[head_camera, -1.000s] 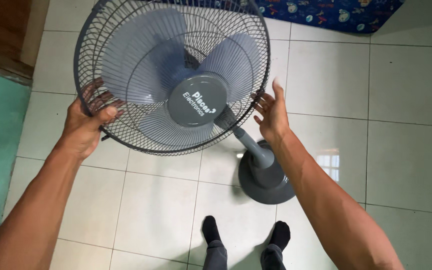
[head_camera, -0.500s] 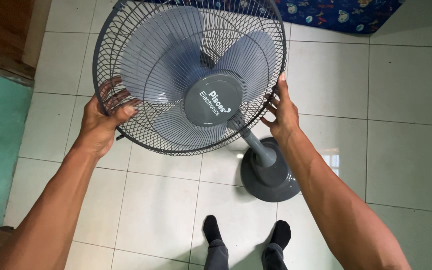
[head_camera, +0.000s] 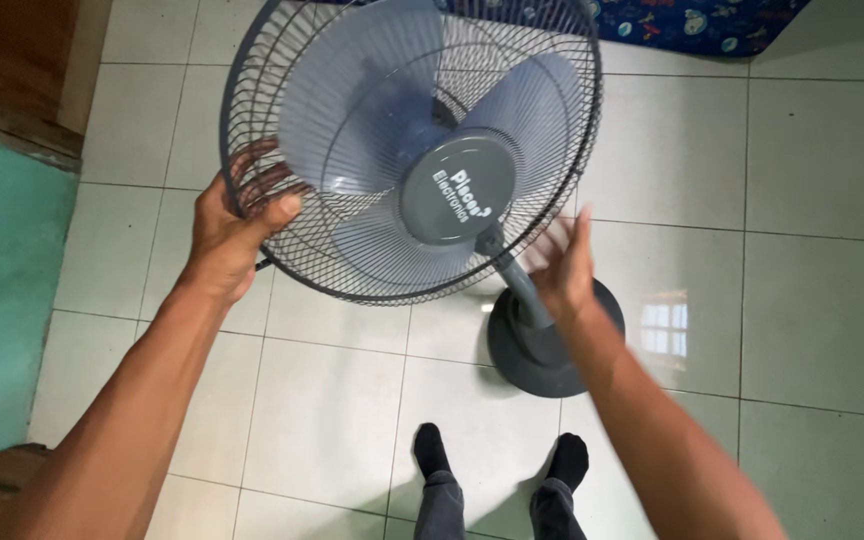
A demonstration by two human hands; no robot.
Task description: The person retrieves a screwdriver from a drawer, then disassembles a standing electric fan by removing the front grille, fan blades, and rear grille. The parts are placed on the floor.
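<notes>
While left hand (head_camera: 227, 235) grips fan cage (head_camera: 372, 270), base (head_camera: 542, 350) fronts feet (head_camera: 497, 455).

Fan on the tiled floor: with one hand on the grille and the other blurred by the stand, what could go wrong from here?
The left hand alone grips the wire grille, so the tilted fan might tip on its round base. Its fingers curl through the wires near the blades and could get pinched. The blurred right hand may knock the pole.
</notes>
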